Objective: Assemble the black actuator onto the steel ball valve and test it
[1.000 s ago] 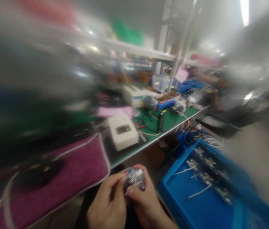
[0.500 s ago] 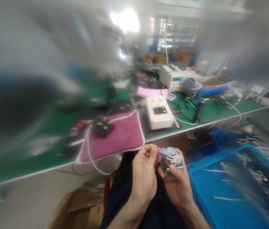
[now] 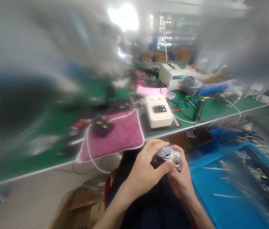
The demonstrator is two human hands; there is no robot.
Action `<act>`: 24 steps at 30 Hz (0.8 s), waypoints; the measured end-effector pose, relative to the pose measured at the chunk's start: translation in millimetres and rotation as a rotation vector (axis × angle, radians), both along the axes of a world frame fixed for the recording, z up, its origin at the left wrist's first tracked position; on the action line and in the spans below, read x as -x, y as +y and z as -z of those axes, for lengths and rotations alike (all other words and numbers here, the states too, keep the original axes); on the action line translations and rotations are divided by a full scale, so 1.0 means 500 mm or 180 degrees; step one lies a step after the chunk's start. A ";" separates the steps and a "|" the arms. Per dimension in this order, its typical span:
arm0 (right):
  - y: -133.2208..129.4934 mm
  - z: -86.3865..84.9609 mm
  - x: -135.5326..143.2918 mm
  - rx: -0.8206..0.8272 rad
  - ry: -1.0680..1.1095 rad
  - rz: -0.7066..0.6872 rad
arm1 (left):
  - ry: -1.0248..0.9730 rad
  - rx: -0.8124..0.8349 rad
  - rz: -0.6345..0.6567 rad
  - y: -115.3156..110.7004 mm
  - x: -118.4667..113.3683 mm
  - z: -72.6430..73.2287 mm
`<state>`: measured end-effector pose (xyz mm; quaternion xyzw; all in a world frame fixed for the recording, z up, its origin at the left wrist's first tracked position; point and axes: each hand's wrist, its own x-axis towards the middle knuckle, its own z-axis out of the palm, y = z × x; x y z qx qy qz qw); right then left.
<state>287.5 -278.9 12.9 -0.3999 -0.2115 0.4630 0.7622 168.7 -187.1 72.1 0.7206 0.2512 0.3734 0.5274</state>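
Between my two hands, above my lap, is a rounded silvery metal part (image 3: 169, 155) with stepped rings, wrapped in clear plastic. My left hand (image 3: 147, 165) curls round its left side, thumb across the near face and fingers over the top. My right hand (image 3: 180, 176) grips it from the right and from below. The exact kind of part cannot be made out, and its underside is hidden by my fingers. Just beyond the hands, a purple cloth (image 3: 117, 135) with a white border lies at the table edge, bearing a dark block (image 3: 102, 124) with brassy spots.
On the green table (image 3: 189, 109) stand a white box (image 3: 160, 116) with a black terminal panel and a power supply (image 3: 171, 76) with a lit display. A black cylindrical tool (image 3: 199, 109) lies among cables. At right is a blue bin (image 3: 210, 187); a cardboard box (image 3: 77, 208) sits below left.
My left hand has moved from pinching the plastic's left edge to wrapping round the part, its thumb now across the front. The part stays in my right hand.
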 end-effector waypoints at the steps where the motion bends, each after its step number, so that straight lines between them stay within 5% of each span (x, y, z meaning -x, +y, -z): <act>1: -0.003 0.004 -0.001 -0.0012 -0.0027 -0.0058 | 0.0141 -0.0111 0.0039 0.005 0.003 -0.002; 8: -0.011 0.009 -0.003 -0.0172 0.0018 -0.0534 | 0.0256 0.0580 -0.0676 -0.001 -0.012 0.019; 15: -0.007 0.002 -0.031 -0.0311 0.0220 -0.0887 | 0.0024 0.1307 -0.0576 -0.028 -0.047 0.036; 24: 0.002 -0.018 -0.040 0.0013 0.0468 -0.1168 | -0.0084 0.0626 -0.0835 -0.024 -0.036 -0.010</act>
